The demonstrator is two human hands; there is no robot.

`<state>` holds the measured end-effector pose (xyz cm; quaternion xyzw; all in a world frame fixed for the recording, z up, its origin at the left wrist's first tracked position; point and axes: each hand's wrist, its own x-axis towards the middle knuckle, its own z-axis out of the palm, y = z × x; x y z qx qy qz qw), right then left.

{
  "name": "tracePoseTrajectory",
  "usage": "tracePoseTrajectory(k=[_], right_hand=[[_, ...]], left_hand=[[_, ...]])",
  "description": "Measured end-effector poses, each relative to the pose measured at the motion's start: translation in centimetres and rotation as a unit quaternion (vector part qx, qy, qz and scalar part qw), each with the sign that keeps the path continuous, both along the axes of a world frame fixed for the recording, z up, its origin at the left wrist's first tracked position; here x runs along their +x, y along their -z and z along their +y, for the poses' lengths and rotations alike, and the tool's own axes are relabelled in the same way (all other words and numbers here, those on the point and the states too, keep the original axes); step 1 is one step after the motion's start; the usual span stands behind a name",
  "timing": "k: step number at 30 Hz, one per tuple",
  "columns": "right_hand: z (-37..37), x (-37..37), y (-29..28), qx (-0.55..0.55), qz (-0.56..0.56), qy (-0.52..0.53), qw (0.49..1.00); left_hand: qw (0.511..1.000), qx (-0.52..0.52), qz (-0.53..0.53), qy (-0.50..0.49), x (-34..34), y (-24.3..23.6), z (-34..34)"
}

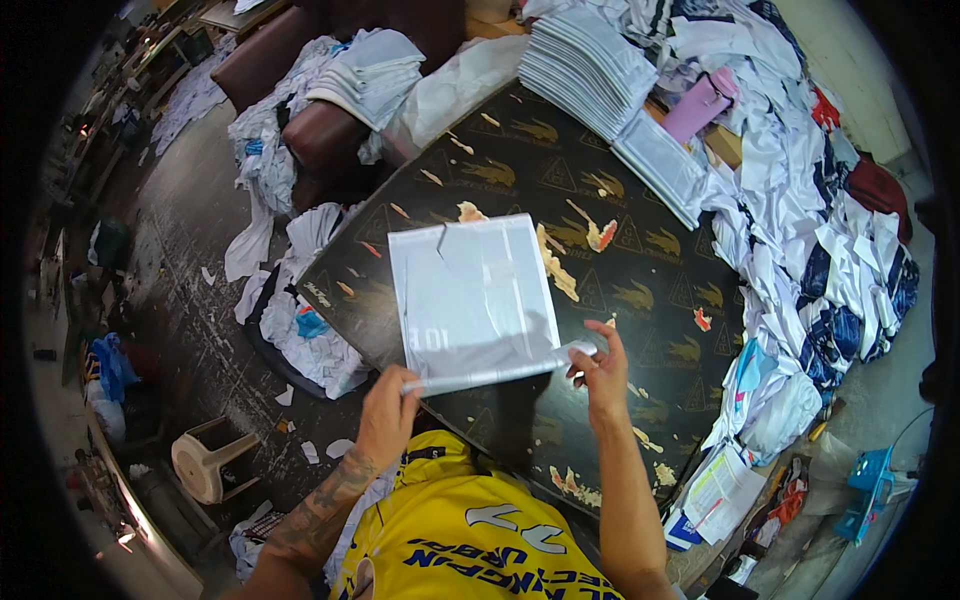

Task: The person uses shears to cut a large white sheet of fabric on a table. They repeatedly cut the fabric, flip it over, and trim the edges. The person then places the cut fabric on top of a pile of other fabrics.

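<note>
A flat, clear plastic bag with folded white cloth inside (470, 290) lies on the dark table (500, 440). Its near edge is lifted a little and turned over into a narrow band. My left hand (388, 412) pinches the left end of that band at the table's front edge. At the other end, my right hand (598, 372) grips the band between thumb and fingers, with the index finger raised. A shadow falls across the bag's lower right part.
A tall stack of similar bagged packs (585, 75) stands at the table's far edge. Loose white and navy cloth (800, 240) heaps along the right, with a pink bottle (700, 105) among it. Papers (715, 500) lie at the near right. A plastic stool (205, 465) stands left.
</note>
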<state>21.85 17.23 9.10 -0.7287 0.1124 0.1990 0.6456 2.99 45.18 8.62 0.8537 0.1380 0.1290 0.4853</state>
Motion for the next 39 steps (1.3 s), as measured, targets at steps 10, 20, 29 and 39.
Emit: tracePoseTrajectory(k=[10,20,29,39], right_hand=[[9.7,12.2,8.2,-0.212,-0.242,-0.023,0.947],[13.9,17.3,1.9,-0.352,-0.286,0.001,0.891],[13.6,55.3,-10.6,-0.346,-0.443,0.228,0.795],[12.5,60.4,2.2,-0.332,-0.273,0.19,0.883]], left_hand=[[0.961,0.22,0.039,-0.162,16.3,7.2,12.0],[0.994,0.078,-0.02,-0.078,27.6,4.3,9.1],[0.954,0.192,-0.227,0.041,78.4,-13.2,14.6],[0.992,0.114,-0.007,0.052,86.5,-0.3,16.4]])
